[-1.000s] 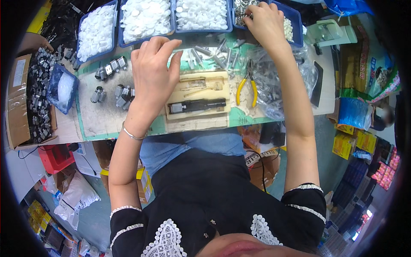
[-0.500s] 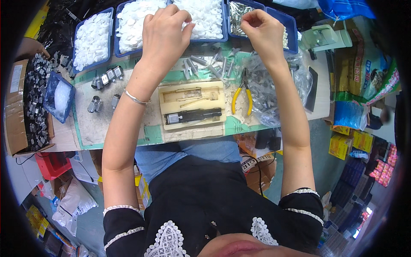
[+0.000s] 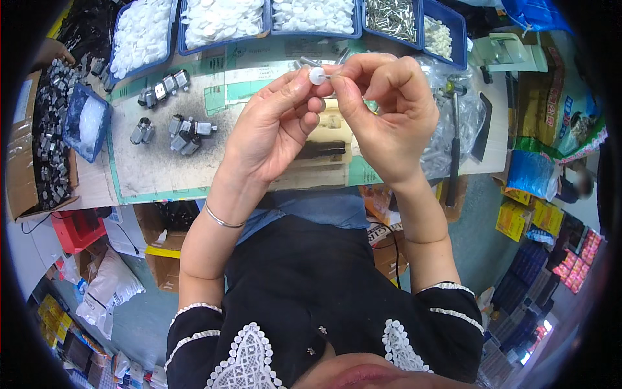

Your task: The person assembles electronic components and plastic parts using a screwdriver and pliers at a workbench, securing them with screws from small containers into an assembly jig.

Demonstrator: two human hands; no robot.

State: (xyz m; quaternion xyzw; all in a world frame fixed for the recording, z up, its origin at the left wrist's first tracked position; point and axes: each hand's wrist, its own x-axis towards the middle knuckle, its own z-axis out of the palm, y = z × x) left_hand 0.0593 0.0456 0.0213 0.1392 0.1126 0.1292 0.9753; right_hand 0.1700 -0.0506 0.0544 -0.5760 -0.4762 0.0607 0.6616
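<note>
My left hand [image 3: 275, 126] pinches a small white plastic disc [image 3: 317, 76] between thumb and fingertip. My right hand [image 3: 392, 110] is closed on a thin metal pin [image 3: 328, 76], whose end meets the disc. Both hands are held up above the bench, close together. Below them lies a cream tray [image 3: 337, 174] with a black part [image 3: 324, 150] in it, partly covered by my hands. Beyond the hands are a bin of white discs [image 3: 314, 18], another bin of white discs [image 3: 223, 23] and a bin of metal pins [image 3: 391, 18].
A bin of small cream pieces [image 3: 438, 39] stands far right, a third bin of white discs [image 3: 141, 40] far left. Metal-and-black blocks [image 3: 188, 133] lie on the bench. A carton of similar pieces [image 3: 55, 142] is at left. A hammer [image 3: 455, 129] lies on clear plastic bags [image 3: 434, 139].
Both hands have come back from the bins toward me and together, now with the disc and the pin in them. The view has shifted a little, and the yellow pliers are now hidden.
</note>
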